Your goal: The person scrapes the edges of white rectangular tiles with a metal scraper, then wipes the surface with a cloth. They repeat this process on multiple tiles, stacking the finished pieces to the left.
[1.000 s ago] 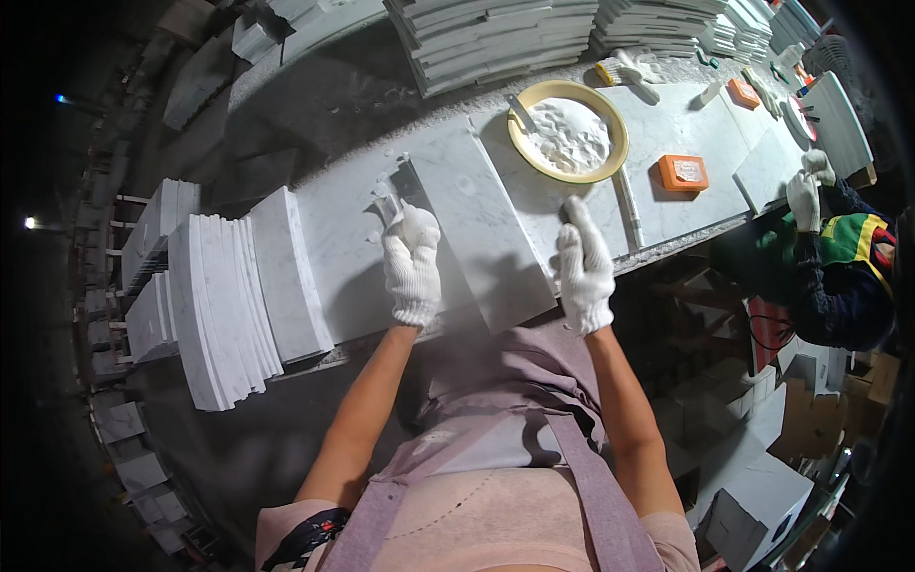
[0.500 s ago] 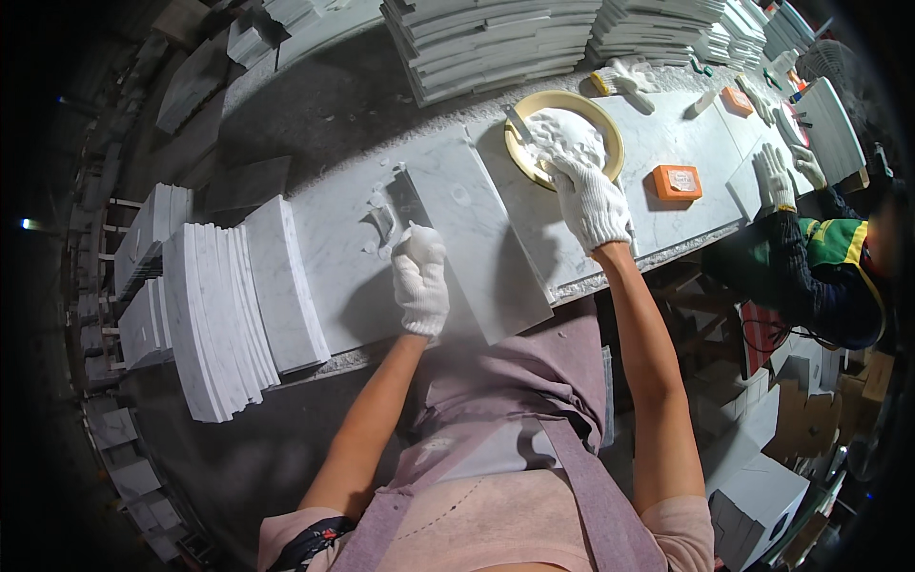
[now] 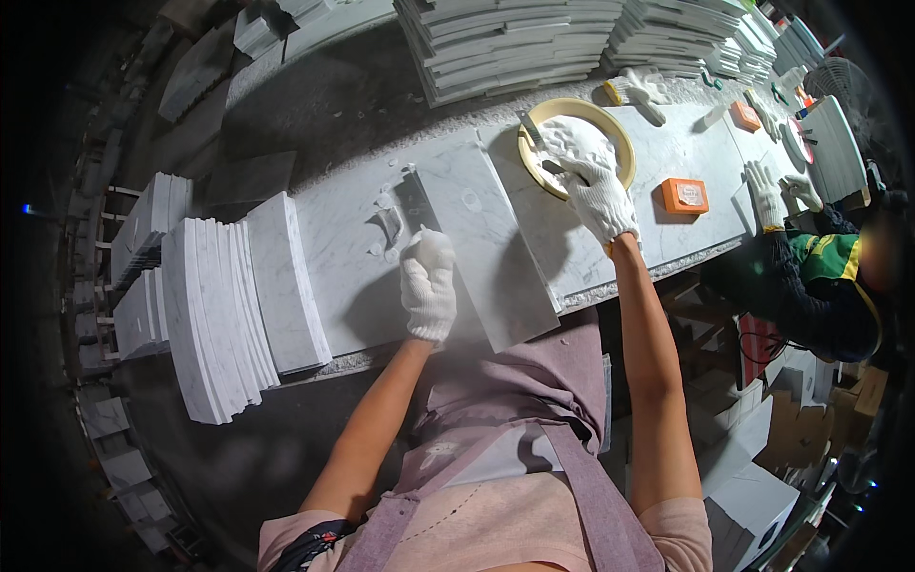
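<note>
A grey-white marble tile lies on the bench in front of me, its near end jutting past the bench edge. My left hand, in a white knitted glove, is closed beside the tile's left edge. From that fist a flat grey scraper blade points away from me. Smears of white paste lie left of the blade. My right hand, gloved too, is closed at the near rim of a yellow bowl of white paste. A short metal blade shows at its fingertips. Another scraper leans inside the bowl.
Right of the bowl sits an orange box. A co-worker's gloved hands rest farther right. Spare gloves lie behind the bowl. Tall tile stacks stand at the back, and more tiles stand at the left.
My right hand has drawn back slightly from the paste toward the bowl's near rim, and the blade now shows. My left hand stays beside the tile. The view has shifted slightly.
</note>
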The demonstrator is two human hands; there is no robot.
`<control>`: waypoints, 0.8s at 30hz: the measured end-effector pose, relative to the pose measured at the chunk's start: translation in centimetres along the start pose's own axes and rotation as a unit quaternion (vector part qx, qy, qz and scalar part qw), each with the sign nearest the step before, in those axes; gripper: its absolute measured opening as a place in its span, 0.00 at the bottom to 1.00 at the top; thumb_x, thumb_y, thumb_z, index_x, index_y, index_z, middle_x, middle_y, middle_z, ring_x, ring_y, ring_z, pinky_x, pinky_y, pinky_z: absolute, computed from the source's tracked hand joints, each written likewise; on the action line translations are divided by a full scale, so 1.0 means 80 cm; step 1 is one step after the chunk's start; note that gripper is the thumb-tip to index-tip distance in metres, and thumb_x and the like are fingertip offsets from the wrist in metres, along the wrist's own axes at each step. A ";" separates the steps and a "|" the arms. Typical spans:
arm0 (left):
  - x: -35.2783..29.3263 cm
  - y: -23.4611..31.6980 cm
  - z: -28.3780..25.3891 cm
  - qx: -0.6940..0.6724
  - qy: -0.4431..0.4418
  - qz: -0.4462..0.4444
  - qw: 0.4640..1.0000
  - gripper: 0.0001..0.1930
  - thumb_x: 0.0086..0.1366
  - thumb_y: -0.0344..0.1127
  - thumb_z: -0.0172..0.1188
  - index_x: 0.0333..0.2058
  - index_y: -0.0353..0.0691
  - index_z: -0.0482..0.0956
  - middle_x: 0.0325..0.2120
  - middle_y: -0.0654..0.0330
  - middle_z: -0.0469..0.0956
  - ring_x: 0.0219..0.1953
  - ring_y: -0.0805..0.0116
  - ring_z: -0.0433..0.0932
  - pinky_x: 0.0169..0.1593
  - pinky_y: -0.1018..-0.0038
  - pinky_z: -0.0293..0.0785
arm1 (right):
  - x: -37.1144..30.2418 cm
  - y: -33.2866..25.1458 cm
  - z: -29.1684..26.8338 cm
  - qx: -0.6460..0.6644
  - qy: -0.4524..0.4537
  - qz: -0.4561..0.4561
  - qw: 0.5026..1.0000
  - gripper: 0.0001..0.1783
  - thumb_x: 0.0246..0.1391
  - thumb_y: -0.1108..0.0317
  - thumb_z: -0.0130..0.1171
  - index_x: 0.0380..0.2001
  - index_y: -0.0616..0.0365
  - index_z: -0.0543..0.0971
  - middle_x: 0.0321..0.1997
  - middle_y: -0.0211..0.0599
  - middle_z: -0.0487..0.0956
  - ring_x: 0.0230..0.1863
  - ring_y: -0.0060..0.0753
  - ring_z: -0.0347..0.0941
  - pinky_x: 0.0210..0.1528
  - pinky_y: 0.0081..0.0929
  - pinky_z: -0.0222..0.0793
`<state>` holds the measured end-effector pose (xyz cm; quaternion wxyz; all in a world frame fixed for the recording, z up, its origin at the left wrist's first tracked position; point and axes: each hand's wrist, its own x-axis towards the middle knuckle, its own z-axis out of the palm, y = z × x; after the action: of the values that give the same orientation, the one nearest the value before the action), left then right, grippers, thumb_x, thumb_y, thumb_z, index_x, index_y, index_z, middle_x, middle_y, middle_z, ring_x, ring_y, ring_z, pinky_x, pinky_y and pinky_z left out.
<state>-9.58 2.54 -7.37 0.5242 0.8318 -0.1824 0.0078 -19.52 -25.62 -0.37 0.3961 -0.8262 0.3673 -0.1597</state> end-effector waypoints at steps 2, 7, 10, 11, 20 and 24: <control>0.001 0.002 -0.002 0.001 0.001 0.033 0.999 0.25 0.72 0.42 0.66 0.62 0.35 0.74 0.53 0.49 0.80 0.54 0.53 0.80 0.59 0.61 0.75 | -0.008 -0.003 0.001 0.041 0.021 -0.014 0.999 0.19 0.67 0.62 0.57 0.57 0.53 0.85 0.34 0.32 0.86 0.27 0.23 0.78 0.34 0.29 0.75; 0.001 0.007 -0.002 -0.025 0.003 0.029 0.999 0.23 0.73 0.42 0.66 0.60 0.35 0.76 0.53 0.49 0.81 0.56 0.53 0.80 0.61 0.61 0.74 | -0.052 -0.018 0.025 0.279 -0.010 0.096 0.955 0.20 0.68 0.64 0.64 0.61 0.52 0.83 0.33 0.24 0.83 0.25 0.12 0.73 0.22 0.16 0.68; 0.002 0.008 0.000 -0.030 0.015 0.041 0.999 0.23 0.73 0.42 0.65 0.60 0.35 0.76 0.54 0.49 0.81 0.57 0.53 0.80 0.62 0.62 0.74 | -0.068 -0.027 0.057 0.328 0.003 0.089 0.941 0.20 0.68 0.64 0.64 0.61 0.54 0.83 0.42 0.28 0.87 0.26 0.13 0.74 0.25 0.17 0.70; 0.002 0.008 0.000 -0.021 0.017 0.055 0.998 0.23 0.73 0.42 0.65 0.61 0.35 0.75 0.55 0.49 0.80 0.57 0.53 0.80 0.62 0.62 0.73 | -0.070 -0.028 0.066 0.253 0.023 0.076 0.964 0.21 0.68 0.64 0.64 0.61 0.56 0.83 0.47 0.29 0.88 0.29 0.15 0.76 0.30 0.18 0.73; 0.002 0.008 -0.001 -0.023 0.013 0.060 0.998 0.24 0.73 0.41 0.65 0.62 0.36 0.74 0.55 0.49 0.80 0.56 0.52 0.80 0.62 0.61 0.74 | -0.059 -0.038 0.110 0.179 0.050 0.032 0.982 0.20 0.70 0.63 0.57 0.62 0.49 0.81 0.55 0.43 0.83 0.52 0.41 0.80 0.56 0.32 0.74; 0.002 0.007 -0.002 -0.003 0.019 0.076 0.997 0.24 0.73 0.42 0.65 0.61 0.37 0.74 0.55 0.49 0.80 0.56 0.52 0.81 0.61 0.60 0.75 | -0.059 -0.047 0.111 -0.005 0.123 -0.103 0.987 0.18 0.69 0.62 0.55 0.60 0.41 0.80 0.52 0.42 0.83 0.48 0.50 0.82 0.52 0.41 0.77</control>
<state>-9.57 2.41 -6.78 0.5279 0.8138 -0.2350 0.0624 -15.98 -15.83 -2.95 0.3257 -0.8354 0.3272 -0.2982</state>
